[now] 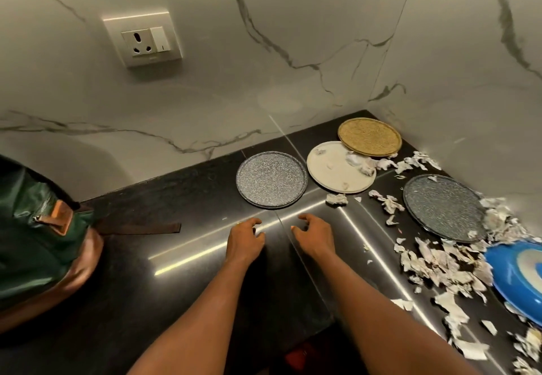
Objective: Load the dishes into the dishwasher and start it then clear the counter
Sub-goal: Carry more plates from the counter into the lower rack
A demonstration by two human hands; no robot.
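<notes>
Five dishes lie flat on the black desk (132, 286). They are spread out rather than piled, which would let each be lifted on its own. The grey speckled plate (272, 179) sits nearest, just beyond the fingertips, and has no scraps on it. Just to its right is the cream plate (334, 175), which carries a few bits of torn paper. The gold plate (369, 136) is tucked into the corner where the walls meet, and its near edge appears to rest on the cream plate's far rim. Further right lies the dark speckled plate (444, 207). The blue plate (510, 275) is cut off by the frame's edge.

Torn paper scraps (431, 263) are strewn around and between the dishes on the right, so that side will likely need clearing once the plates are gone.

The left hand (245, 239) and right hand (315, 235) are side by side, low over the desk. Their fingers are loosely curled and hold nothing. Whether they touch the surface is unclear. They look poised for the grey plate.

The desk is polished dark stone, streaked with reflected light. A green bag (38, 237) with brown trim stands at the left, and its strap (140, 228) trails across the desk. The marble wall (264, 52), pale with grey veins, carries a socket (142, 41) with a switch. No dishwasher is in view.
</notes>
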